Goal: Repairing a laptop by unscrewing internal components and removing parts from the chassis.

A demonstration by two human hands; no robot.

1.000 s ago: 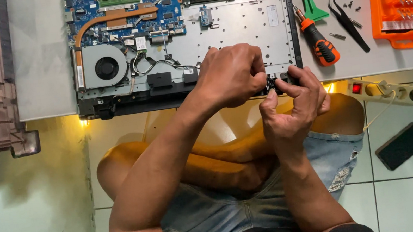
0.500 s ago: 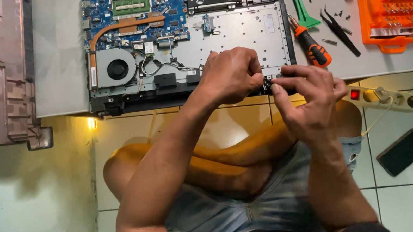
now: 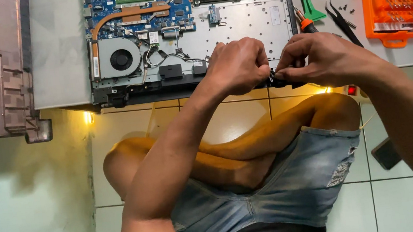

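Hands, left hand [image 3: 237,66] and right hand [image 3: 324,58], both pinch the near edge of one opened laptop with bare blue circuit board [image 3: 175,36], its round black fan [image 3: 121,60] beyond the left; one orange bit case [image 3: 393,1], black tweezers [image 3: 343,21] beyond the right.

Pale tiled floor [image 3: 249,118], low white table [image 3: 58,66]
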